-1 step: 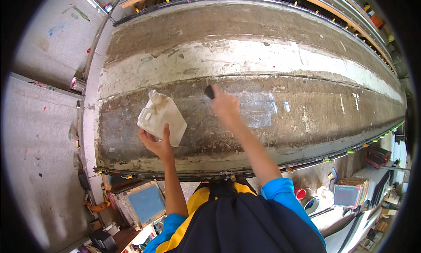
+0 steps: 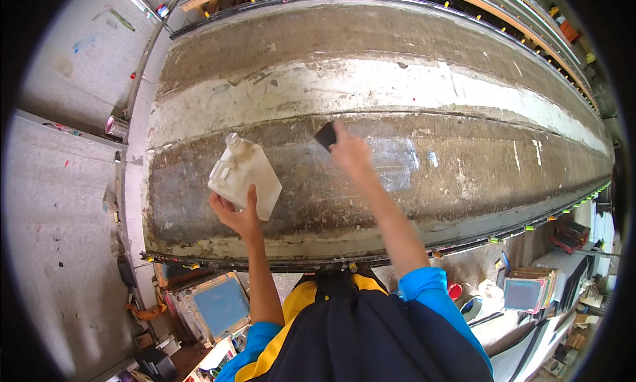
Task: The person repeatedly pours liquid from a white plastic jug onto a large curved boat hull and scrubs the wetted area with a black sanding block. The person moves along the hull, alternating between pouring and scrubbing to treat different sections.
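Right hand [image 2: 351, 153] slid rightward, gripping a dark pad [image 2: 324, 136]; left hand [image 2: 235, 216] clamped on a jug [image 2: 257, 173], probably slick, so hug its body.

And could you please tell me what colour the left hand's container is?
The container in the left hand is off-white; the head view shows it best.

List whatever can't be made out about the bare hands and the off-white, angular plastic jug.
All in the head view:
Right hand: blur hides exactly how its fingers grip the flat, black, straight-edged piece.
Left hand: some fingertips are hidden behind the off-white, angular plastic jug.
Jug's contents: its cloudy walls hide them.
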Motion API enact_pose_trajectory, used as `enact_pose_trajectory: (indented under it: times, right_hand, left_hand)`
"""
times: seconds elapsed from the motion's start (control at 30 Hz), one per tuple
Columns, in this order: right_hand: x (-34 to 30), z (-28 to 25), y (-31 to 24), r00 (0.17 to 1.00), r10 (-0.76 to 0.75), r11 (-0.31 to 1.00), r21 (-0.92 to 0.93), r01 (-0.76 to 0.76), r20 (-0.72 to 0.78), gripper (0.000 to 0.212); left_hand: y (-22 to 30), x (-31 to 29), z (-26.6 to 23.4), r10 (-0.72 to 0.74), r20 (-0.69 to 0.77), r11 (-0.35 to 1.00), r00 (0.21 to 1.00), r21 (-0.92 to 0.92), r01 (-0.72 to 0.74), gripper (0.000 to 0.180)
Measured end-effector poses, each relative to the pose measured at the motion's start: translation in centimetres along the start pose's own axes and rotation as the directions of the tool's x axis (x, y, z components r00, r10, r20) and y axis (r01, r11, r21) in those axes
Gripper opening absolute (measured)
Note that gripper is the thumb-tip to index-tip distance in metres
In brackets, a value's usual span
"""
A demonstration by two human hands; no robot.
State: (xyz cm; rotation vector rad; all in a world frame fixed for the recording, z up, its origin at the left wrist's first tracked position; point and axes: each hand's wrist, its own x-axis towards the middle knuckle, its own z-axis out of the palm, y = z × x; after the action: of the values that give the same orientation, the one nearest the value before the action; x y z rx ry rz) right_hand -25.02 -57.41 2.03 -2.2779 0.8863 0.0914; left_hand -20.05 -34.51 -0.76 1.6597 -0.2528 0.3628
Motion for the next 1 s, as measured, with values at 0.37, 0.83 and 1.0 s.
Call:
enact_pose_trajectory:
  times: [0.37, 0.83, 1.0]
  right_hand:
    - [-3.6, -7.1, 15.5, 0.879, 0.298, 0.882, -0.244, -0.403, -0.372, 0.048]
    - [-10.0, 0.6, 7.2, 0.948, -0.311, 0.862, -0.442, 0.250, -0.070, 0.018]
    - [-3.7, -1.6, 8.2, 0.980, -0.183, 0.866, -0.484, 0.126, -0.073, 0.019]
  left_hand:
    - [0.0, -0.4, 2.7, -0.051, 0.181, 0.994, 0.982, -0.081, 0.066, 0.057]
    - [-1.0, -0.3, 0.0, -0.066, 0.122, 0.990, 0.990, -0.120, 0.080, 0.062]
    - [0.0, -1.6, -1.9, -0.044, 0.100, 0.986, 0.994, -0.156, 0.059, 0.061]
